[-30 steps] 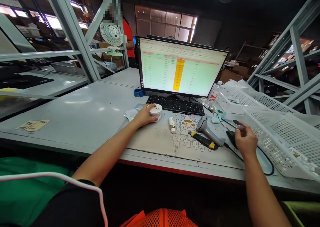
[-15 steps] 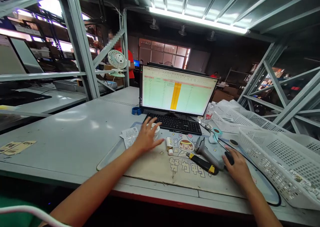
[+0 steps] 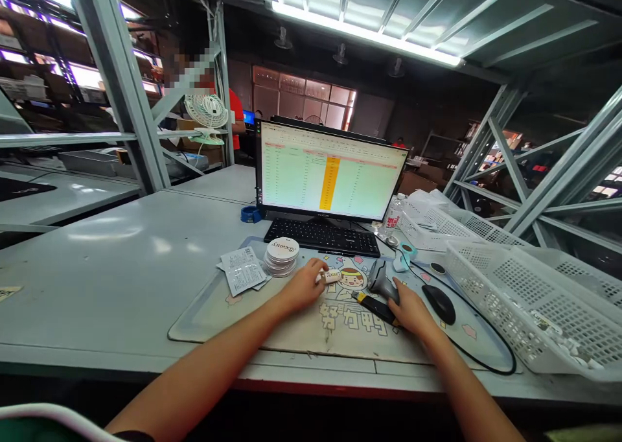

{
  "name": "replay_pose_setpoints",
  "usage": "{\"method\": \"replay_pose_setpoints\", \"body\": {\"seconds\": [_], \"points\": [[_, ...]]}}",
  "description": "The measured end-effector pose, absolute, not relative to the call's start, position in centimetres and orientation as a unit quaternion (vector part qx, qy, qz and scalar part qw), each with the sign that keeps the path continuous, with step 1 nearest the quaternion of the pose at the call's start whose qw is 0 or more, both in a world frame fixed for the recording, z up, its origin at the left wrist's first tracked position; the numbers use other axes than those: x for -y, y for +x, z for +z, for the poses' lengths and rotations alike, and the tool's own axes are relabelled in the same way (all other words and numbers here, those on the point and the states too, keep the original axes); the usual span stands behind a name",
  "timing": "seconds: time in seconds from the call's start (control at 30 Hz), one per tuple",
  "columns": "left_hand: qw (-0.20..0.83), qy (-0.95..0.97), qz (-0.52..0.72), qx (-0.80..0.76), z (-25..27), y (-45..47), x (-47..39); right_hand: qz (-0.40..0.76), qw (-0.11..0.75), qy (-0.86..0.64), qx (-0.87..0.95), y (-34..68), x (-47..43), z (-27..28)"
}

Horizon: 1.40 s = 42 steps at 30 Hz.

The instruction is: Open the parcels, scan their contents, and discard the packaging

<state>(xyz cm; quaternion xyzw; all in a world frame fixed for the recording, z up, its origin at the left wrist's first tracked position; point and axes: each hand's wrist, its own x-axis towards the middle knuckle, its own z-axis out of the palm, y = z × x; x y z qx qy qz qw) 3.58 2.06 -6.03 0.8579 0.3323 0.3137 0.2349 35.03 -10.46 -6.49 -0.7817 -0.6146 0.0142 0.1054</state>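
My left hand (image 3: 304, 288) has its fingers closed on the cap end of a small white-labelled bottle (image 3: 332, 276), which lies sideways on the printed desk mat (image 3: 286, 335). My right hand (image 3: 412, 307) is wrapped round the handle of a grey barcode scanner (image 3: 381, 280), its head facing the monitor. Beside that hand lies a black and yellow utility knife (image 3: 373, 307), its rear end partly covered by the fingers. A black mouse (image 3: 438, 304) rests just right of my right hand. Left of my left hand stand a stack of round white cards (image 3: 282, 254) and some silver-grey sachets (image 3: 243, 270).
Behind the mat are a black keyboard (image 3: 321, 236) and a monitor (image 3: 291, 170) with a spreadsheet. White perforated baskets (image 3: 490, 286) line the right side. A blue tape roll (image 3: 251, 214) sits left of the keyboard. A person in red (image 3: 236, 108) stands beyond a fan (image 3: 207, 110).
My left hand has moved from the round cards to the bottle, now turned sideways. My right hand has left the mouse and taken hold of the scanner. The view has shifted rightward.
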Motion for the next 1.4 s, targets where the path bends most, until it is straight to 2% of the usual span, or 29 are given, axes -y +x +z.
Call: {"method": "replay_pose_setpoints", "body": {"seconds": [0.07,0.3,0.43,0.57,0.77,1.1,1.4], "points": [[0.287,0.824,0.361,-0.329,-6.2,3.4,-2.7,0.012,0.093,-0.789,0.607,34.4,10.3,-5.9],[0.363,0.786,0.378,-0.326,-7.0,3.4,-4.2,0.074,0.06,-0.764,0.639,34.1,10.6,-0.8],[0.345,0.789,0.368,-0.351,-6.8,3.2,-4.2,0.186,0.088,-0.669,0.714,33.5,11.3,2.4],[0.302,0.778,0.361,-0.415,-6.3,2.9,-4.0,0.229,0.123,-0.624,0.737,31.9,12.1,3.9],[0.223,0.78,0.338,-0.477,-5.7,2.8,-3.7,0.225,0.118,-0.621,0.741,30.4,12.7,4.5],[0.209,0.798,0.304,-0.476,-5.6,2.6,-3.9,0.193,0.128,-0.623,0.747,30.7,12.4,3.7],[0.187,0.824,0.248,-0.474,-6.1,2.6,-2.9,0.13,0.161,-0.683,0.7,31.5,11.4,1.4]]}}
